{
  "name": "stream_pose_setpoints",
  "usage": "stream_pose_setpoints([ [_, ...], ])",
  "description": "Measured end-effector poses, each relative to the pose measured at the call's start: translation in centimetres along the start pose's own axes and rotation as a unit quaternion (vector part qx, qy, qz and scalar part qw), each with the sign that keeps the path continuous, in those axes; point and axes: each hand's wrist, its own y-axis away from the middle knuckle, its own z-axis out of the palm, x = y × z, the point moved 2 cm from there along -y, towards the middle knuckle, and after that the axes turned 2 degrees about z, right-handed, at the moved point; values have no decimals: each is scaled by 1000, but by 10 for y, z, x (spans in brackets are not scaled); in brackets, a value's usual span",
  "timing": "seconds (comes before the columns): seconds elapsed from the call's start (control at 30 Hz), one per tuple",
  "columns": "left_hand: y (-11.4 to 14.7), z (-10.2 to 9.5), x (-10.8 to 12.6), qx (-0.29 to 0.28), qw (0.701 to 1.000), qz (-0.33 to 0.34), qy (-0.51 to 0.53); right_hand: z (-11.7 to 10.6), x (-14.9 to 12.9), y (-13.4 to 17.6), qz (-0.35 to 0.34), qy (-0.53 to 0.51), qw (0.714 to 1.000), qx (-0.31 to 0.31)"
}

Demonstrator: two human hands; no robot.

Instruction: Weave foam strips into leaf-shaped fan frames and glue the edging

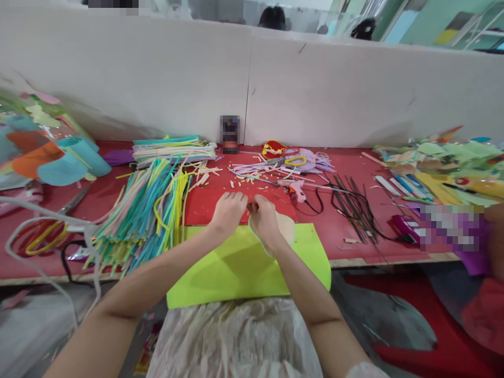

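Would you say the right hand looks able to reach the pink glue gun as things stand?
Probably yes: the pink glue gun lies just beyond the right hand, with nothing tall between them, though that hand looks busy beside the left hand.

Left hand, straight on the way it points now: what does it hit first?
Likely the right hand, whose fingers are just ahead of the left hand. Depth is unclear; can't tell if they already touch.

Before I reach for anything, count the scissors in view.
2. One pair of scissors lies at left on the red table; another pair lies near the middle, toward the white partition. Others may be hidden.
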Motion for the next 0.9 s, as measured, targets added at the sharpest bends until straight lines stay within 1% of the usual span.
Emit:
stream_pose_setpoints([
  [0.1, 12, 13, -9, 44, 999, 5, 28, -3, -4, 1, -5, -13, 1000, 10],
  [0.2, 22, 22, -15, 88, 992, 10, 93, -6, -8, 2, 4, -17, 999, 32],
  [0.3, 28, 27, -15, 128, 976, -19, 176, -7, -11, 3, 13, -24, 998, 52],
  [0.4, 31, 29, -13, 159, 942, -101, 278, -8, -14, 4, 8, -28, 998, 61],
  [0.53, 31, 26, -8, 190, 868, -218, 404, -10, -18, 5, -1, -28, 997, 69],
  [0.6, 29, 25, -7, 194, 833, -253, 452, -11, -18, 5, 3, -37, 997, 70],
  [0.67, 28, 24, -8, 184, 805, -276, 492, -11, -17, 5, 12, -50, 996, 70],
  [0.77, 27, 23, -10, 174, 783, -288, 523, -11, -16, 5, 24, -70, 995, 67],
  [0.9, 28, 22, -11, 182, 783, -291, 519, -12, -17, 3, 40, -89, 994, 56],
])
